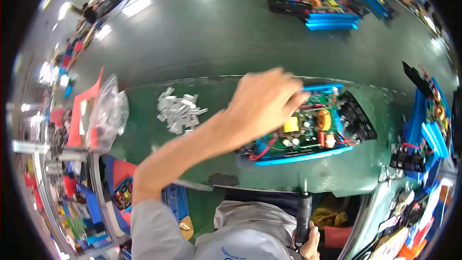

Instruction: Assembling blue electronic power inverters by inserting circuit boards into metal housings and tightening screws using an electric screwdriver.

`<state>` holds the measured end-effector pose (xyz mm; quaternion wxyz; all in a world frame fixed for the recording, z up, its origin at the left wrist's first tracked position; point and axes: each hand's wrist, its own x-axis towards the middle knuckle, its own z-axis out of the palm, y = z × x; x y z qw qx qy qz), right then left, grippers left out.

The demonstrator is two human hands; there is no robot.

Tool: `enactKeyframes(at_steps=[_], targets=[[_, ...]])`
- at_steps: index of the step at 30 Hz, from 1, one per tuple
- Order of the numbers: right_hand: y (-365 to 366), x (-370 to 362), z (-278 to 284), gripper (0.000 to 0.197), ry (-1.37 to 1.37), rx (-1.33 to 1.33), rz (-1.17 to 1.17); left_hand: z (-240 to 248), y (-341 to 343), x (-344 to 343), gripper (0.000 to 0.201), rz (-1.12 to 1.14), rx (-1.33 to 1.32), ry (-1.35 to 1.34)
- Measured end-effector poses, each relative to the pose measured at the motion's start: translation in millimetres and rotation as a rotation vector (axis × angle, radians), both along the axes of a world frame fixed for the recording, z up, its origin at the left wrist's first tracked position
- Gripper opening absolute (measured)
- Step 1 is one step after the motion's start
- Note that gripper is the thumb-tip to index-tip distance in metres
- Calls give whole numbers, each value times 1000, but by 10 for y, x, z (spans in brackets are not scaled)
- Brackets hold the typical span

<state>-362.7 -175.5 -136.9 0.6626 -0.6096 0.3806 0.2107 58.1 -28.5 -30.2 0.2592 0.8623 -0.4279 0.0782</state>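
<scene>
Head view: left hand (266,95), grip unclear, covers the blue-cased unit (310,127) at far left, and could snag red wires (263,154) if dragged near; right hand (311,243) holds a screwdriver (303,217)

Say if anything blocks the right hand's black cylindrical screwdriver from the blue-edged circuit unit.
Between the black cylindrical screwdriver and blue-edged circuit unit, nothing visible stands; the left hand hides the unit's far left corner.

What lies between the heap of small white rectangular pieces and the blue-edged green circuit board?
In the head view, the person's bare left forearm slants across, over the green tabletop.
</scene>
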Motion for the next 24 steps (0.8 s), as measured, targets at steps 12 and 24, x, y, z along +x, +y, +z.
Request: enactKeyframes(at_steps=[12,24], targets=[[269,-85,163,62,-258,-794,196,-790,-1829,2093,20,271,47,-480],[140,-100,11,56,-70,-388,221,-693,-1185,2347,17,82,121,-466]])
